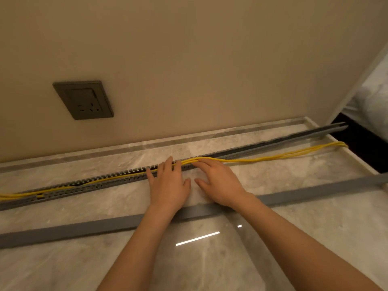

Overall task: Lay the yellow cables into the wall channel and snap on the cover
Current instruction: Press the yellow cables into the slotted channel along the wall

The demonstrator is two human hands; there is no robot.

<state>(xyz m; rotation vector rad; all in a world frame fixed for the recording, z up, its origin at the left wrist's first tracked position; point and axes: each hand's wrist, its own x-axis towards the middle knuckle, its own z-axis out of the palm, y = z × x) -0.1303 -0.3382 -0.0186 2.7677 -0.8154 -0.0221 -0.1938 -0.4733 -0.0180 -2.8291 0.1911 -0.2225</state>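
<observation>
A long grey slotted channel [88,183] lies across the marble surface, running from lower left to upper right. Yellow cables [273,157] sit inside its left half, rise out near the middle and trail outside it to the right. My left hand [169,183] rests flat with its fingertips on the channel and cables. Just to its right, my right hand [220,181] presses its fingers on the cables where they leave the channel. The grey cover strip [315,192] lies nearer to me, under both wrists.
A beige wall rises behind the channel with a dark power socket [84,99] at the left. The marble ledge [273,238] ends at a dark gap [361,148] on the right. White bedding [375,106] shows beyond that gap.
</observation>
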